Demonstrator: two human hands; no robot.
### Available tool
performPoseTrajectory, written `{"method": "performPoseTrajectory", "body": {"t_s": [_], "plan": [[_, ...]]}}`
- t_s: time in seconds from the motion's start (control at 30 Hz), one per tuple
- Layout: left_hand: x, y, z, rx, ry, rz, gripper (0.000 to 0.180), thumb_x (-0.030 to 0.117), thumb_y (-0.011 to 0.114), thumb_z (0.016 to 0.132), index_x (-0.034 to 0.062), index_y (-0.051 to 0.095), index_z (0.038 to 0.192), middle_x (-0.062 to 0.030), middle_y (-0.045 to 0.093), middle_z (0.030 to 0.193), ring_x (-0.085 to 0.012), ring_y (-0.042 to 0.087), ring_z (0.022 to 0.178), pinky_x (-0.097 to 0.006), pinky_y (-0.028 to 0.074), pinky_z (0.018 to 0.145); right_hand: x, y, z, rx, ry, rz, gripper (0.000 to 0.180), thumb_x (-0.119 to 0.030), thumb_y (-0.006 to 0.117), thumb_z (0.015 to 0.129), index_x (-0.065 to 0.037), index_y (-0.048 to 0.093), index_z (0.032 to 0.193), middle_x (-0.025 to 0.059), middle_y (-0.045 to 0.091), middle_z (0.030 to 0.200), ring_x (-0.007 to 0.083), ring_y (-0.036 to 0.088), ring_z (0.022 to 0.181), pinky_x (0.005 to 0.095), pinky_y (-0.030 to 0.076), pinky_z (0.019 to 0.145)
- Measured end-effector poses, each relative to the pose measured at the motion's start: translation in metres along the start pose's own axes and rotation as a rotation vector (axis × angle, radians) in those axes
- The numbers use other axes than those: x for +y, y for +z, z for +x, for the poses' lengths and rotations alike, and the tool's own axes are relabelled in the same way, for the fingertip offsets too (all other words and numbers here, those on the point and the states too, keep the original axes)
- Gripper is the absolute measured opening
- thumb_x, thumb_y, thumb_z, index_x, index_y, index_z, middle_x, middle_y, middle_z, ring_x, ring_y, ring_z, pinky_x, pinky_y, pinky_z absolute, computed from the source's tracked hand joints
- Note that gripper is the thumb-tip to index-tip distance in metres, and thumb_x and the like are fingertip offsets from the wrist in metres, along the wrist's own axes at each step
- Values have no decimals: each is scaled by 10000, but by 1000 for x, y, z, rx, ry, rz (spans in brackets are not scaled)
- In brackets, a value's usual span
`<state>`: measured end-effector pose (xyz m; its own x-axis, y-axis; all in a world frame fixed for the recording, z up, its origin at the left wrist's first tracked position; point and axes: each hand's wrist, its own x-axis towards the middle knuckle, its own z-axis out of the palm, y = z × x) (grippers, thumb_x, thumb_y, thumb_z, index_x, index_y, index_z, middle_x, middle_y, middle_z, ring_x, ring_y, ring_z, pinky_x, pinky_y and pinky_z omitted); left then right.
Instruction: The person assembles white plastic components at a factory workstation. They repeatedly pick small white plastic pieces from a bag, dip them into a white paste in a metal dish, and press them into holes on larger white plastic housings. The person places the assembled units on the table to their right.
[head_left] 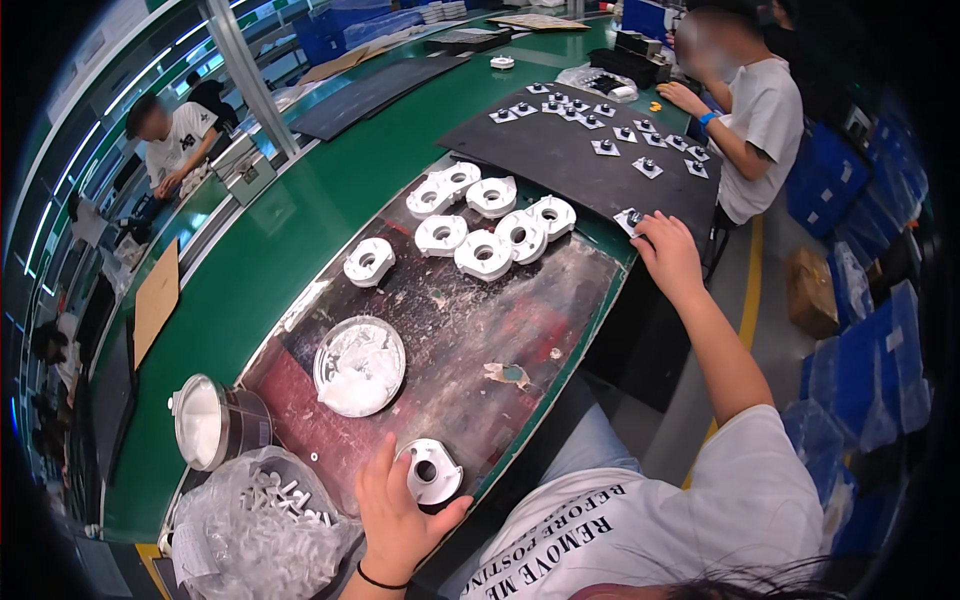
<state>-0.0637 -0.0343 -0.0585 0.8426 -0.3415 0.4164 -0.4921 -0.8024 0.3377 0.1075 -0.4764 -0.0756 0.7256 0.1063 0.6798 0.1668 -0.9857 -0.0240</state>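
Note:
My left hand (398, 515) is at the near edge of the worn board, thumb and fingers spread beside a white round plastic housing (434, 474) with a hole in its middle. I cannot tell whether the fingers touch it. My right hand (670, 250) reaches out to the near edge of the black mat, its fingertips closed on a small white square plate with a black part (628, 220). Several more such plates (603, 147) lie spread over the mat. Several white housings (482, 256) sit together at the board's far end, and one housing (369, 261) lies apart to their left.
On the worn board (450, 370) stands a round lid (360, 366) smeared with white paste. An open tin (200, 425) of white paste and a clear bag (265, 520) of small white parts are at lower left. A co-worker (755, 120) sits beyond the black mat (560, 170); blue crates (870, 370) stand right.

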Motion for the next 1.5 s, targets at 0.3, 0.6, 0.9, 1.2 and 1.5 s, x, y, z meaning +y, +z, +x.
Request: {"method": "performPoseTrajectory", "body": {"t_s": [0.3,0.6,0.9,1.2,1.5], "plan": [[-18,3,3,-59,-173,-403,982,329,815,563,-36,296,1313,-245,435,1238,-399,433,1121,-468,339,963,-103,-30,-14,-46,456,1099,125,-110,546,918,-24,539,1009,-17,541,790,36,492,698,185,392,599],[-7,14,-2,7,-265,-283,1031,326,835,564,-37,244,1328,-230,459,1177,-400,444,1080,-487,328,950,-262,-57,-37,-1076,613,1831,280,-82,601,881,-10,486,1126,-35,534,783,21,480,706,178,384,621],[-3,16,-2,52,-267,-309,1130,361,839,558,-48,157,1361,-193,471,1136,-364,452,1057,-507,294,955,-278,-37,-34,-1138,381,1659,357,-71,611,865,-8,444,1175,-17,532,744,33,485,678,195,394,605],[-5,18,-3,41,-282,-315,1145,370,833,564,-44,141,1377,-172,470,1124,-355,438,1070,-514,274,978,-276,-35,-29,-1215,347,1702,289,-53,602,857,-33,459,1108,-23,522,727,18,466,647,183,370,573],[-2,19,-3,13,-308,-296,1140,382,831,567,-45,148,1375,-188,443,1160,-358,431,1088,-535,254,1005,-280,-37,-36,-1145,382,1664,245,-46,592,853,-46,464,1062,-26,515,727,8,451,640,184,371,564]]}}
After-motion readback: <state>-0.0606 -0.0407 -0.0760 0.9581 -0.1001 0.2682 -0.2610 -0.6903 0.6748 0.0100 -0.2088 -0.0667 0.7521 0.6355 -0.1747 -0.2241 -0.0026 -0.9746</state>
